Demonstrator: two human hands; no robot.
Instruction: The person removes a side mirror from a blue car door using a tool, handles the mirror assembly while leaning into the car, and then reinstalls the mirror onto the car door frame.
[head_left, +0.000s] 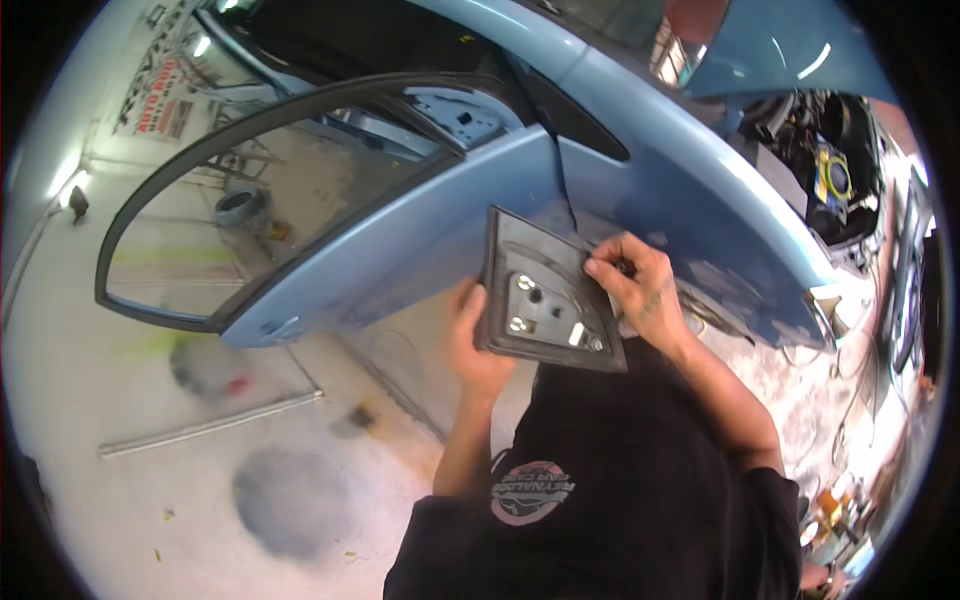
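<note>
In front of my chest I hold a flat, four-sided car trim panel [545, 262], its grey inner face turned up toward me. A black rubber seal [560, 357] runs along its edge, and light-coloured fittings and dark holes show on the face. My left hand [474, 345] is wrapped round the panel's left edge. At the right edge, the thumb and fingers of my right hand [640, 290] are closed in a pinch. Something small and dark shows among those fingers, too little visible to name. Just beyond the panel stands the open blue car door [410, 235].
The door's black window frame [150, 200] reaches out to the left. Ahead, the blue car's front fender [690, 185] leads to the raised hood [800, 50] and engine bay [825, 180]. A metal strip [210, 425] lies on the paint-stained floor. Another person's hand [818, 577] shows at lower right.
</note>
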